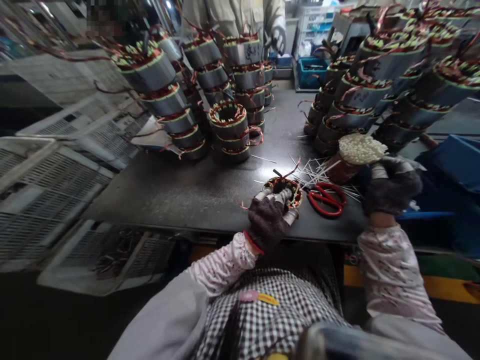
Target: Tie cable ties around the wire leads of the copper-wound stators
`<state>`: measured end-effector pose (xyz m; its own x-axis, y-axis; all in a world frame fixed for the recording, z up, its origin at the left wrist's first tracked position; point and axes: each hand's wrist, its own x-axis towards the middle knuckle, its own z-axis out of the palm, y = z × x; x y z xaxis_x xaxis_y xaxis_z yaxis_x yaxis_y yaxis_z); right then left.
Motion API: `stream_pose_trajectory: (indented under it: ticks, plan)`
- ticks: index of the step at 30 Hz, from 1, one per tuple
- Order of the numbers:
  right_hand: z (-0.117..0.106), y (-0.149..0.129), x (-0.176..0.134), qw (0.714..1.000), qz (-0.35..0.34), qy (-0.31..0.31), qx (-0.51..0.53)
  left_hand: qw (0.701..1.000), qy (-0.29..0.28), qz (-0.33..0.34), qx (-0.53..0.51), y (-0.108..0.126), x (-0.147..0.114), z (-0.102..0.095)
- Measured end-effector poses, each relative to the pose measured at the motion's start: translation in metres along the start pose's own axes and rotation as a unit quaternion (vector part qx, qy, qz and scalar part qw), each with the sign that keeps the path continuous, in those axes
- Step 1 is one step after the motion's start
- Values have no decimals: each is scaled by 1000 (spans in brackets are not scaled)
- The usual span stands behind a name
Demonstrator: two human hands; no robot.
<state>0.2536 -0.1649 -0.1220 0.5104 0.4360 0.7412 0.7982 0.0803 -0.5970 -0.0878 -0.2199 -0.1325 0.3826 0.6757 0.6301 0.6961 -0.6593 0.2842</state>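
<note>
My left hand [268, 217], in a dark glove with taped fingertips, grips a small wire-wound motor stator [296, 195] on the table, its fingers over the ring and partly hiding it. My right hand [392, 187], gloved the same way, is at the right side of a bundle of thin white sticks [362, 149] standing in a reddish-brown holder [339, 171]. Its fingers are bent; whatever is between them is hidden. Red-handled scissors [327, 200] lie between my hands, beside loose white sticks [311, 170].
Stacked stators stand at the back left [161, 95] and back right [363, 92], with a shorter stack [229, 130] nearer. White plastic crates [56, 185] are left of the table [150, 192]. A blue bin [457, 162] stands right. Across the table is another person [234, 17].
</note>
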Motion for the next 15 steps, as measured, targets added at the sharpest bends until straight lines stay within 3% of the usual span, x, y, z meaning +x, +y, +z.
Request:
stream_pose_trajectory:
  ticks: [3, 6, 8, 11, 13, 15]
  plan:
    - [1, 20, -3, 994, -27, 83, 66, 995, -66, 81, -7, -12, 11, -27]
    - [-1, 44, -7, 983, -53, 148, 96, 966, -197, 162, -24, -43, 42, -47]
    - [-5, 39, -17, 978, -50, 163, 117, 944, -288, 158, -41, -65, 63, -48]
    - [-24, -15, -51, 977, -25, 132, 168, 935, -326, 115, -79, -80, 75, -38]
    - [-44, -66, -81, 978, 35, 47, 201, 948, -299, 80, -79, -75, 66, -30]
    - [-63, -106, -110, 960, 104, -3, 261, 964, -259, 26, -49, -63, 55, -26]
